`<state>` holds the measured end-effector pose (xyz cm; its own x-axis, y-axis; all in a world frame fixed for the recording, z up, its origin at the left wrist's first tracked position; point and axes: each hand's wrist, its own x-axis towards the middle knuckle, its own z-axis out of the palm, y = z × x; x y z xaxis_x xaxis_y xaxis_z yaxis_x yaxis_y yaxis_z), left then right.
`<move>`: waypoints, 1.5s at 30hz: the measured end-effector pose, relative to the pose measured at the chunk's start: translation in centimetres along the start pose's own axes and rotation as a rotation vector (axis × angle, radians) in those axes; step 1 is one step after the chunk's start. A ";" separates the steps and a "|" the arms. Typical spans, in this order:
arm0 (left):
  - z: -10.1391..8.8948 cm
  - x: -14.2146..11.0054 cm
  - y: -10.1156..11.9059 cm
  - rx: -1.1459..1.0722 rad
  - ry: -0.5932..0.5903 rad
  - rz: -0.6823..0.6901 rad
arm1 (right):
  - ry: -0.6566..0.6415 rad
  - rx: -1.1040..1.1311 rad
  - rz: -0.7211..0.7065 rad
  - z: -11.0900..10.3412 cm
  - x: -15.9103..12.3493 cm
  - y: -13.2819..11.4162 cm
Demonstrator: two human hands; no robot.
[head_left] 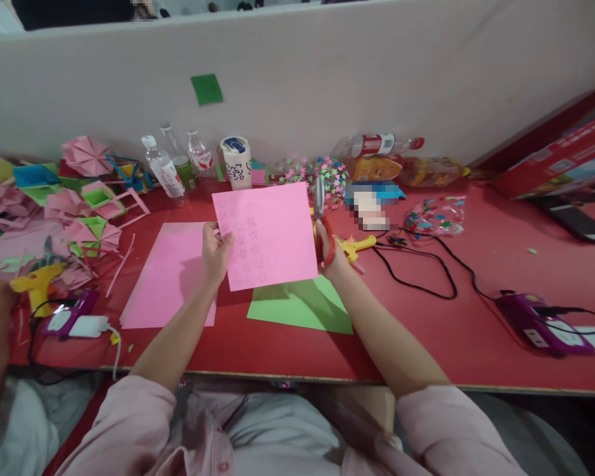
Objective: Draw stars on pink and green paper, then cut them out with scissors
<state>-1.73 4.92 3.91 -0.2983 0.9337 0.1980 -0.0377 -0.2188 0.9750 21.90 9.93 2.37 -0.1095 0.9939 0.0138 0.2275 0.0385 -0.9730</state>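
Here the left hand pinches a flat pink paper sheet up above the middle of the table, faint star outlines dotting its left half. The right hand grips red-handled scissors, metal blades pointing far, right by the sheet's right edge. Below lies smooth green paper; left of that, a pink rectangle of paper.

There's a green square stuck on the pale partition, plus some clear bottles standing beside a patterned cup. Further right a red-capped bottle lies sideways, and a purple box sits on the bench.
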 end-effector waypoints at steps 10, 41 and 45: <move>-0.2 -1.2 -3.2 0.080 -0.283 -0.367 | 0.122 0.092 0.005 -1.6 -1.4 -0.1; -1.0 -0.9 -3.1 0.001 0.156 -0.167 | -0.535 -0.414 0.110 0.4 -5.6 -3.7; -1.1 -0.8 -3.2 -0.012 0.137 -0.166 | -0.515 -0.354 0.167 0.7 -5.7 -3.5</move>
<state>-2.39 4.58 0.52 -0.4140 0.9101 0.0186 -0.1085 -0.0696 0.9917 21.02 4.08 5.49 -0.4755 0.8157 -0.3294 0.5771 0.0066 -0.8166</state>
